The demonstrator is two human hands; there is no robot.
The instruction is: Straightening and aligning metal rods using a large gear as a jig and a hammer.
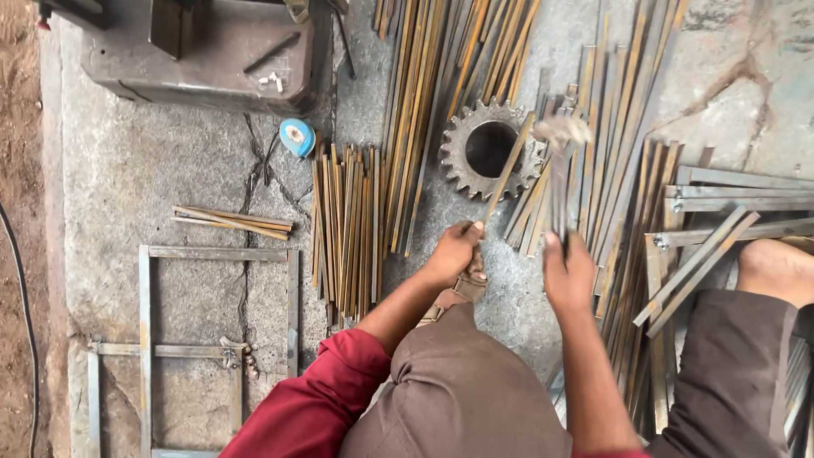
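My left hand (454, 251) grips the near end of a thin rusty metal strip (509, 170) that slants up across a large toothed gear wheel (487, 148) lying flat on the concrete floor. My right hand (568, 273) is closed around the handle of a hammer (560, 136), whose blurred head sits above the gear's right edge, near the strip's far end. Both arms wear red sleeves, and I crouch with brown trousers in the foreground.
A bundle of short strips (348, 229) lies left of the gear, long strips (441, 68) behind it, more strips (619, 153) to the right. A welded frame (144, 339) lies at lower left, angle irons (729, 199) at right, a blue tape measure (297, 137) and a metal block (203, 59) at the back.
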